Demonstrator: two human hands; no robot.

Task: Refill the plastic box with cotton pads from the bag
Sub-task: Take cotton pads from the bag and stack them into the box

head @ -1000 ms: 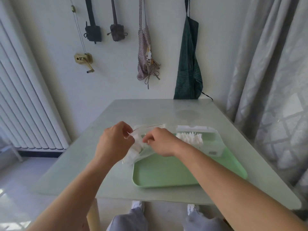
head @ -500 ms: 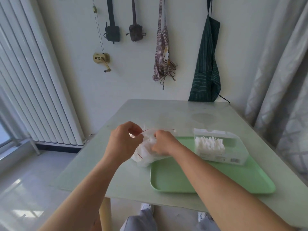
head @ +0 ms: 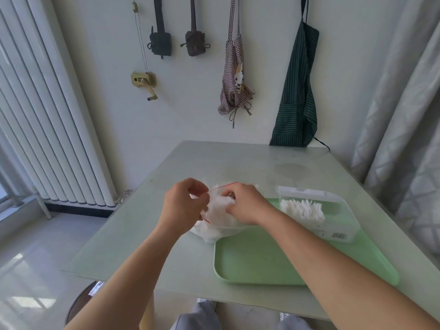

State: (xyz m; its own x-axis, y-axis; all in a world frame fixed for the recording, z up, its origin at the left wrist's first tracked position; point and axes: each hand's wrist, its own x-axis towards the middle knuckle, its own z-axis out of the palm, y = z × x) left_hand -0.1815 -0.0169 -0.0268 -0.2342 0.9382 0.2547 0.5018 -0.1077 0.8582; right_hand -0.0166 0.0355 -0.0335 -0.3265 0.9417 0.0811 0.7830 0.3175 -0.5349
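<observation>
Two hands, left (head: 184,205), right (head: 246,204), grip pad-filled bag (head: 217,219); plastic box (head: 342,226) (on tray (head: 257,263)) part-full.

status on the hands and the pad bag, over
Left hand pinches bag mouth, right hand grips it too. Bag at left edge of tray. Plastic box on tray, part full of cotton pads. Nothing between them.

Pale green plastic tray (head: 250,265) sits on the light glass-topped desk (head: 238,163). On the wall behind: dark green striped apron (head: 297,103), red-checked cloth apron (head: 234,91), two dark pouches (head: 160,44), brass crank (head: 144,79). White ribbed radiator (head: 47,139) on the left, grey curtain (head: 404,115) on the right.
</observation>
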